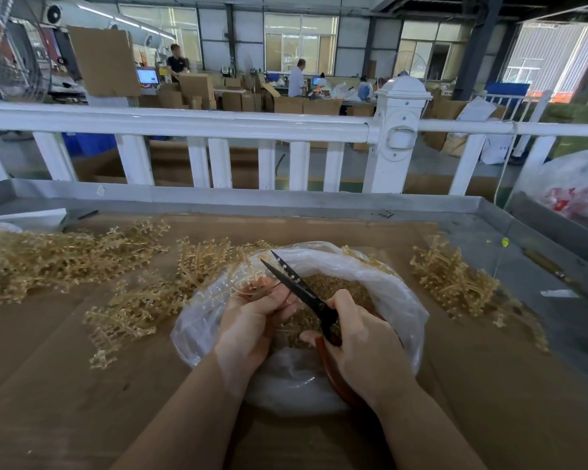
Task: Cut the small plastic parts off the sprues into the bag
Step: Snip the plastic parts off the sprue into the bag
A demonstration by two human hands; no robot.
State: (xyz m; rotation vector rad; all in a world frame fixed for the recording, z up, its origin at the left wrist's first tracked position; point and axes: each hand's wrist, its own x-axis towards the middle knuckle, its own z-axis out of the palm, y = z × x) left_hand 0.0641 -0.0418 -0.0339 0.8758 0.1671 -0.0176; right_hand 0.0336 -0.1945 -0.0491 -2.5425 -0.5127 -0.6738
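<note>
I see the clear bag (pixel 398 300) open at the near centre of the cardboard-covered table (pixel 65 385), cut parts (pixel 323 286) heaped inside. Over its mouth my left hand (pixel 252 320) grips a sprue (pixel 235 279), and my right hand (pixel 364 347) is closed on black scissors (pixel 299 286), blades slightly parted. Sprue piles (pixel 65 259) crowd the far left and right (pixel 455 276); the near table is bare.

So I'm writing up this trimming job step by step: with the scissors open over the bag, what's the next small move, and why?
Probably close the scissors on the sprue. The right hand holds the blades apart, the left hand holds the sprue over the open plastic bag, and cut parts already lie inside, so a snipped part should drop in.
</note>
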